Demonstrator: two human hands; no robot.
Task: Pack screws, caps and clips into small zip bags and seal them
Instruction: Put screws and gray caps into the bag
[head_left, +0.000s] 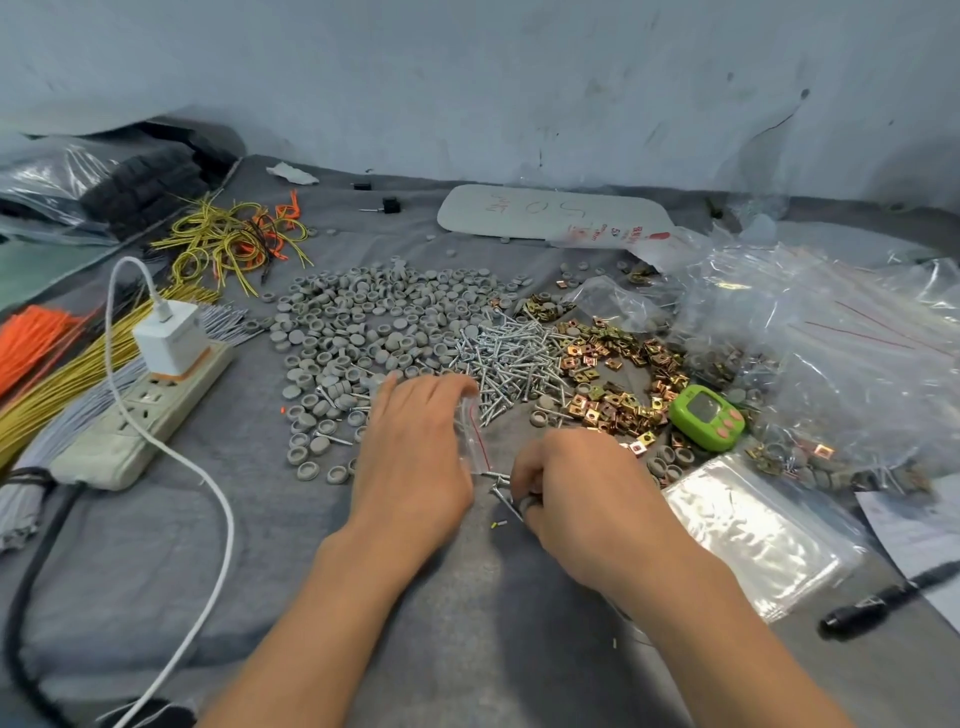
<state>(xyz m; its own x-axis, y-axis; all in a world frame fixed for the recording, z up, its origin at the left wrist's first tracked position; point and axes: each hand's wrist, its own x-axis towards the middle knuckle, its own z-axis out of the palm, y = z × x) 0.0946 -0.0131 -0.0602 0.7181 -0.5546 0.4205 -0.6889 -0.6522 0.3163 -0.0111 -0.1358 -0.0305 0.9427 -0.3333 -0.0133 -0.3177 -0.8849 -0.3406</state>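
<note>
Zip bag (474, 439): one, at frame centre, pinched at the thumb side of the left hand (415, 457). Just right of the bag, the right hand (571, 488) is curled round a few screws (500, 486). One stack of empty bags (753, 535) lies lower right. Farther up are three heaps, too many to count: caps (363, 322), screw heap (511, 353), clips (613, 364). One green timer (706, 418) sits beside the clips.
</note>
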